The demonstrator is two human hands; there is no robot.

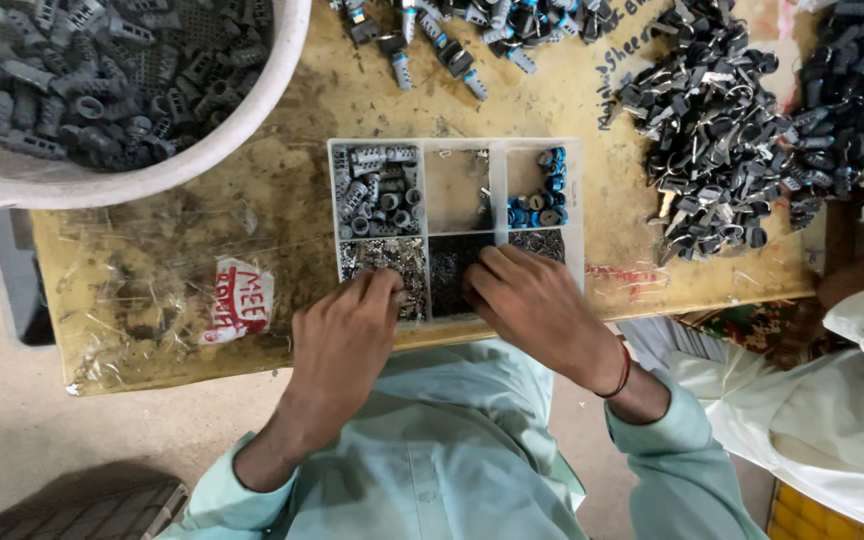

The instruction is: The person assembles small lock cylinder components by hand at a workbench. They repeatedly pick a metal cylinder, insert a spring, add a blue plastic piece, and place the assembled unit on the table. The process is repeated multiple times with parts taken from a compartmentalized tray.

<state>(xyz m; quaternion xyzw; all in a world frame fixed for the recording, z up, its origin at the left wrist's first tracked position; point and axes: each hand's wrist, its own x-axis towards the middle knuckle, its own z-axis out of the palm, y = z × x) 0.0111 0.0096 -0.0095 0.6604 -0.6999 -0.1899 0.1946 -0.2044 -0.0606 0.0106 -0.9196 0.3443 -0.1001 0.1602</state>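
As seen from above the worn yellow counter (282, 215), both hands at the near row of a white compartment tray (575, 200): left hand (347, 335) curled, fingertips down among small silvery metal bits (377, 258); right hand (532, 300) just beside it, fingers bent over the dark middle compartment (449, 262). Grip not discernible. Tray's long axis crosswise, directly ahead, equally near both.

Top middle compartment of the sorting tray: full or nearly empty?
Nearly empty: the top middle compartment shows mostly bare floor, with a few small metal bits by its right wall.
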